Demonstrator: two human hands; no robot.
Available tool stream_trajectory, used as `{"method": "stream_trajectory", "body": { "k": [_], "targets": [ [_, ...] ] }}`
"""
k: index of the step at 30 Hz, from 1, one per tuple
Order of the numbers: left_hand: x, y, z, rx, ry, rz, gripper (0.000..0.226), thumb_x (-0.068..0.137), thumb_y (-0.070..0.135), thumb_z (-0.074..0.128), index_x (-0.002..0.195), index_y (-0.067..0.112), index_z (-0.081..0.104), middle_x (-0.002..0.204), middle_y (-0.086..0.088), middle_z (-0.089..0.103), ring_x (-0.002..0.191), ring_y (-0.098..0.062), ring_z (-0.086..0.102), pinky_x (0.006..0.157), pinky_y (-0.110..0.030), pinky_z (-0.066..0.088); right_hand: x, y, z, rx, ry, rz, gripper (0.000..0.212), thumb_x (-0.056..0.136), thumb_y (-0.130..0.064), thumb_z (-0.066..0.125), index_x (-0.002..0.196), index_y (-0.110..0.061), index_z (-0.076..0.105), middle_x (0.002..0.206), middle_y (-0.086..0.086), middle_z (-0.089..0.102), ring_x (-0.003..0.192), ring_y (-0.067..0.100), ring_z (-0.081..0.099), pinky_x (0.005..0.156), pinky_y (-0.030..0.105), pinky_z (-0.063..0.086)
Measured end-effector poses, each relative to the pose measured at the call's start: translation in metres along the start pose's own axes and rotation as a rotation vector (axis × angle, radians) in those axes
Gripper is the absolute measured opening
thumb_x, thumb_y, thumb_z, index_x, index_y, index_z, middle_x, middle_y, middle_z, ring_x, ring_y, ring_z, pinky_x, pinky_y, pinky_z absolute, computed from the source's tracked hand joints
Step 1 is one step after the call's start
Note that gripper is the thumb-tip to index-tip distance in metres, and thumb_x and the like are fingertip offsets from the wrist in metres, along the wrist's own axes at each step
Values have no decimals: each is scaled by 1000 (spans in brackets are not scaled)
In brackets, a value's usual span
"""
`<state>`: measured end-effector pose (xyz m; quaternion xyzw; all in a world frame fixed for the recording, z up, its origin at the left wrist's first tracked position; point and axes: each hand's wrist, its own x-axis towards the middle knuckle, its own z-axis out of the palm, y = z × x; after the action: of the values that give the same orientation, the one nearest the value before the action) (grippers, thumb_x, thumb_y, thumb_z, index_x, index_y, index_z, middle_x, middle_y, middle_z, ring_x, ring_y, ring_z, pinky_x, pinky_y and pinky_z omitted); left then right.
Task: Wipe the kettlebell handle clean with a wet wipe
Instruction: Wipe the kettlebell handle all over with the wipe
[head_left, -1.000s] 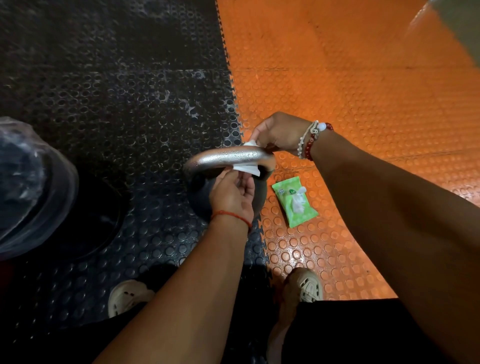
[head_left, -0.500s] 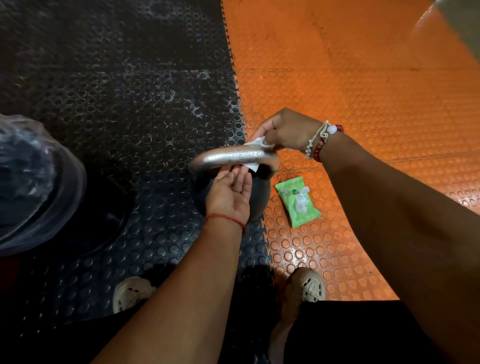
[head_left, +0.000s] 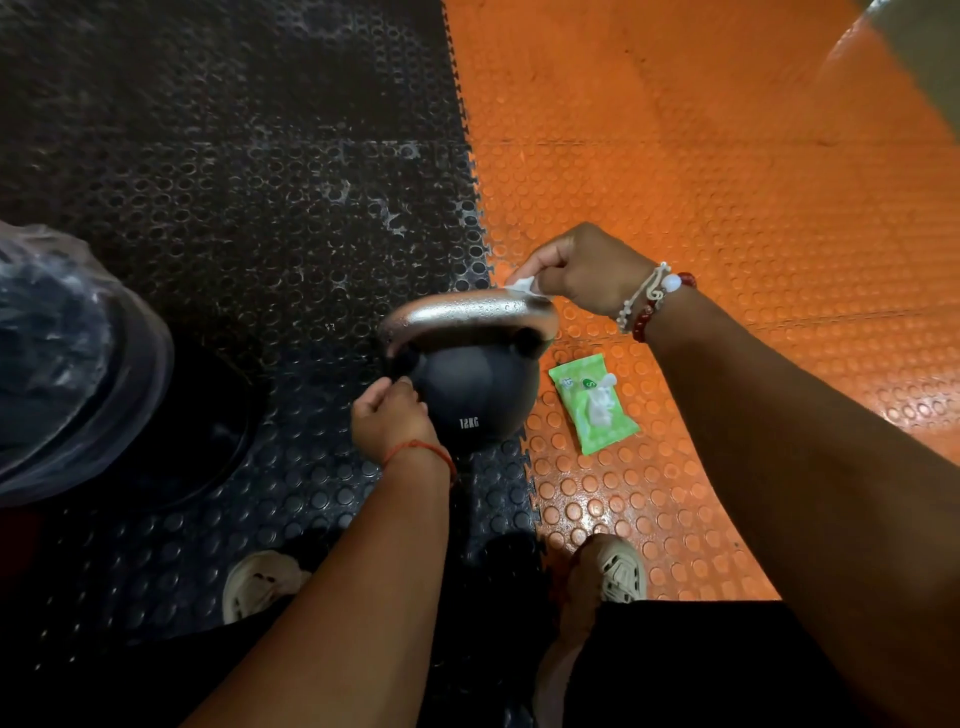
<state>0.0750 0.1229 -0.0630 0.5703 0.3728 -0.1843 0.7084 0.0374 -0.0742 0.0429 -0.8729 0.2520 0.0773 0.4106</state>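
Note:
A black kettlebell (head_left: 475, 395) marked 12KG stands on the floor where the black and orange mats meet. Its silver handle (head_left: 462, 314) arches over the top and glistens with droplets. My right hand (head_left: 582, 267) pinches a crumpled white wet wipe (head_left: 522, 287) against the handle's far right end. My left hand (head_left: 387, 415) sits at the ball's left side near the handle's base, fingers curled and touching the ball; what they hold, if anything, is hidden.
A green wet wipe pack (head_left: 592, 408) lies on the orange mat (head_left: 727, 156) right of the kettlebell. A plastic-wrapped dark object (head_left: 67, 358) fills the left edge on the black mat (head_left: 234, 182). My two shoes (head_left: 260, 582) (head_left: 613, 566) stand near the bottom.
My left hand has dropped from under the handle to the ball's left side. My right hand has lifted the wipe to the top of the handle's right end.

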Motion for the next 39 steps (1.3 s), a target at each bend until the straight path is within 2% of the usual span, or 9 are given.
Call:
{"method": "stream_trajectory", "body": {
  "k": [2,4,6,8,16,19,25,31,39],
  "targets": [
    [4,3,-2,78,14,63,31,84,6,67,113,13,60,102,-7,64,92,-18,62,81,-27,53,-3,0,5,21,37,-21,29,83,-5,57,82,-27,76,63,4,70,44,24,52,45,29,46],
    [6,7,-2,154,-22,125,45,85,7,68,128,13,56,118,-4,59,105,-15,58,90,-23,47,-4,3,7,12,70,-20,31,82,-7,58,74,-33,74,85,16,73,74,42,64,65,47,56],
    [8,7,0,206,-100,164,51,86,6,67,134,16,53,124,0,57,111,-13,56,92,-21,43,-5,7,6,25,77,1,27,83,-5,57,81,-25,75,80,10,73,60,17,64,57,28,52],
    [12,5,2,225,-168,180,49,85,4,67,131,16,57,125,0,62,113,-15,59,93,-22,45,-9,6,8,40,91,1,22,85,-3,56,89,-14,75,71,2,69,46,-1,46,48,17,40],
    [19,2,6,252,-179,280,44,84,7,70,126,11,61,117,-1,68,107,-12,63,88,-17,46,-19,11,15,138,128,-39,21,89,-12,55,89,-21,74,61,10,55,48,14,33,46,22,26],
    [23,0,5,274,-179,308,42,82,10,72,124,13,63,114,-1,70,105,-12,64,90,-20,48,-22,11,20,168,172,-39,21,88,-11,57,84,-24,73,64,4,61,56,14,44,54,24,35],
    [26,0,3,324,-166,333,37,80,14,74,117,15,67,109,0,71,100,-12,66,89,-21,50,-20,13,27,160,268,-39,22,82,-10,61,74,-29,71,78,14,72,65,25,56,60,40,47],
    [26,1,1,354,-181,333,41,80,16,74,120,14,65,112,-2,71,102,-13,66,89,-21,50,-18,11,30,107,319,-39,19,83,-7,60,78,-21,72,68,2,65,55,13,49,55,25,41],
    [25,3,-1,364,-193,323,42,80,18,75,121,15,65,113,0,70,103,-12,65,92,-23,50,-19,9,36,85,400,-67,23,82,-3,58,94,-17,73,87,-2,70,76,9,64,72,25,51]
  ]
}}
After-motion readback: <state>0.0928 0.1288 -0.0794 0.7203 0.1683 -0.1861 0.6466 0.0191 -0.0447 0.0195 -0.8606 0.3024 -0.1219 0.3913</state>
